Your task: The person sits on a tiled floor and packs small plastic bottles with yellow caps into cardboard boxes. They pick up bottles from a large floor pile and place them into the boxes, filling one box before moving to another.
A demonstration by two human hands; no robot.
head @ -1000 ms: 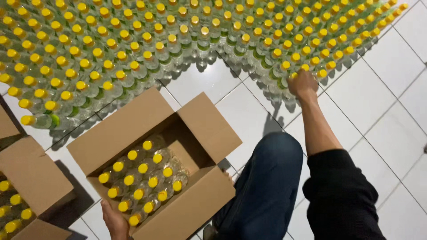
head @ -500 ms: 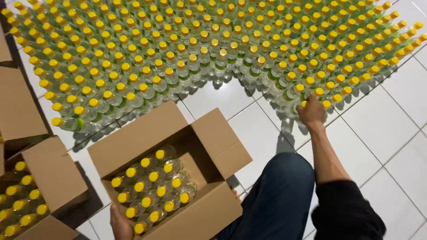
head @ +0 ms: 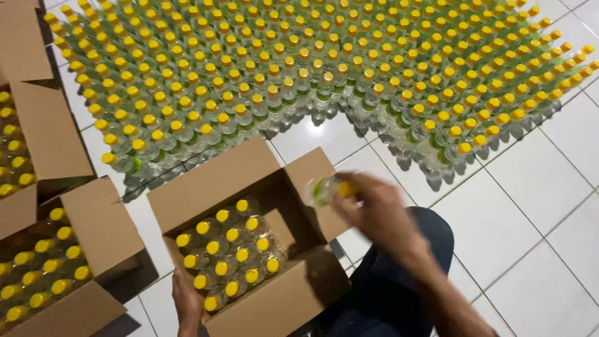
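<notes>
Bottle [head: 327, 188] now in the right hand [head: 377, 215], carried over the open cardboard box [head: 246, 249]; half a second ago that hand was stretched out at the edge of the bottle rows on the floor, and it has since pulled back toward the body. Hand is blurred by motion, but the fingers look wrapped around the yellow-capped end of the bottle, which lies tilted, almost sideways, above the box's right flap. Left hand [head: 187, 306] sits at the near left corner of the box, same spot as before, fingers pressed against the cardboard wall; whether it grips or just steadies is hard to tell, since only part of it shows. Box is partly filled: yellow-capped bottles stand upright in the left portion, the right portion is bare cardboard. Camera has tipped a bit, so more of the rows shows at the top than before.

Floor [head: 530, 206] is white glossy tile with grey grout lines. Rows of clear bottles with yellow caps [head: 299, 68] cover most of the upper view, forming a notch near the middle. Two more open boxes with bottles [head: 43, 262] stand at the left. Dark trouser leg [head: 399, 293] at bottom right.
</notes>
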